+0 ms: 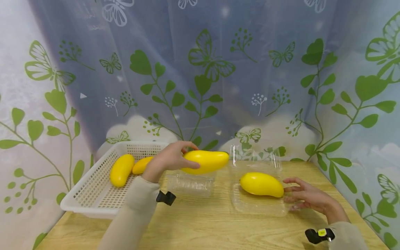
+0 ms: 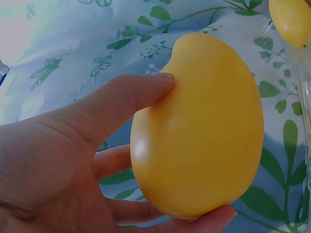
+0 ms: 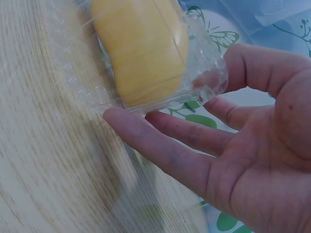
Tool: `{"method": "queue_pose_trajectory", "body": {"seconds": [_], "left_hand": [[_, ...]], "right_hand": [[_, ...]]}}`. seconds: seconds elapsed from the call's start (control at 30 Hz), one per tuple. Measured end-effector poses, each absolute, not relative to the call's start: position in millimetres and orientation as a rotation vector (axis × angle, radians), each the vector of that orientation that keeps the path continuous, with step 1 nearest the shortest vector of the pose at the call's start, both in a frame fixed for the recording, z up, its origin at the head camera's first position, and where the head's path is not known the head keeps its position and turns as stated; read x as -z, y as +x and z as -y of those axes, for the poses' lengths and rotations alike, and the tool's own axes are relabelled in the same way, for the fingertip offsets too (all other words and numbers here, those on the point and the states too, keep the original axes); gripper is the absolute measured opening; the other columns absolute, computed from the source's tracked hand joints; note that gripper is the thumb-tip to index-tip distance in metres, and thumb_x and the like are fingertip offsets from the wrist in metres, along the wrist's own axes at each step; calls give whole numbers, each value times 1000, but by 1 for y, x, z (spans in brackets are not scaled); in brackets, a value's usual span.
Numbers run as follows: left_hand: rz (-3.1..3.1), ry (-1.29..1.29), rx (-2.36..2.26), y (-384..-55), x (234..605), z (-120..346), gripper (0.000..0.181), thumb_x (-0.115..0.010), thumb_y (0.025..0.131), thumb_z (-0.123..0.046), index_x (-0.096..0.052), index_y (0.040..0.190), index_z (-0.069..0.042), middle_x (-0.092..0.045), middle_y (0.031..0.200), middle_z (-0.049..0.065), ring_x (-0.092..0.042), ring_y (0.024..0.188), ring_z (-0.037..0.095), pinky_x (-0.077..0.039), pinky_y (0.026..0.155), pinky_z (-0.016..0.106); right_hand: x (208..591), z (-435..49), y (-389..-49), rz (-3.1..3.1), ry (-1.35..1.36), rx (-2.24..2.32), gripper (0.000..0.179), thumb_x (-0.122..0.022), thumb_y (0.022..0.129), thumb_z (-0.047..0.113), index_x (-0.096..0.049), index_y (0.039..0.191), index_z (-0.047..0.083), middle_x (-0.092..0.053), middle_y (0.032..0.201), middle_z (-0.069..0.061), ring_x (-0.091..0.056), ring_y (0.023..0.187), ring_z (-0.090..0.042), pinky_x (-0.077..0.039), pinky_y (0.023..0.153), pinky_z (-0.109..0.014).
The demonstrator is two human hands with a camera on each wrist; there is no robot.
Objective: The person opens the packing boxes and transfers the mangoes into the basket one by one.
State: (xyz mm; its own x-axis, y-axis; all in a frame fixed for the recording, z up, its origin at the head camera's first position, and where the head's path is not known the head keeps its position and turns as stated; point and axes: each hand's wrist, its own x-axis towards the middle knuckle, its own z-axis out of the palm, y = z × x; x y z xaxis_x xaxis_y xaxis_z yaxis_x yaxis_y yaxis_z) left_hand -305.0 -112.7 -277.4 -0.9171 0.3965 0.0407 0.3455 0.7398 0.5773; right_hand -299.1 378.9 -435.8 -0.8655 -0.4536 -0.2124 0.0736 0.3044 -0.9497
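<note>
My left hand (image 1: 175,158) grips a smooth yellow mango (image 1: 207,161) above the table, thumb on one side and fingers round the other. In the left wrist view, that mango (image 2: 199,126) covers part of the fingers. A second mango (image 1: 261,184) lies in the base of a clear plastic clamshell box (image 1: 243,206), whose lid stands raised at the back. By the box's right side is my right hand (image 1: 309,198), fingers spread. The right wrist view has its extended fingertips (image 3: 114,116) right at the box's edge, with one digit showing through the clear plastic.
At the left stands a white perforated basket (image 1: 90,210) with two more mangoes (image 1: 122,170) inside. Another clear plastic container (image 1: 190,185) sits on the wooden table (image 1: 193,222) between basket and box. A patterned curtain (image 1: 200,104) hangs close behind.
</note>
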Motion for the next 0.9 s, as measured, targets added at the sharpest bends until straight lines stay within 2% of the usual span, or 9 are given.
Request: {"method": "queue_pose_trajectory", "body": {"seconds": [0.53,0.9], "left_hand": [[-2908,577,-909,-308,276,143,57,-80,89,-41,-64,137,-16,-64,131,17,-63,106,30,-53,77,36],[-2954,486,-829,-307,275,166,57,-79,89,-43,-64,137,-15,-65,127,21,-62,105,32,-53,78,37]], "right_hand": [[438,-380,-300,-2138,-319,1593,59,-53,105,11,-21,153,0,-23,156,-46,-67,120,-29,-63,86,-43],[438,-379,-299,-2137,-320,1599,62,-54,104,11,-19,154,-1,-23,156,-47,-68,119,-29,-63,86,-43]]}}
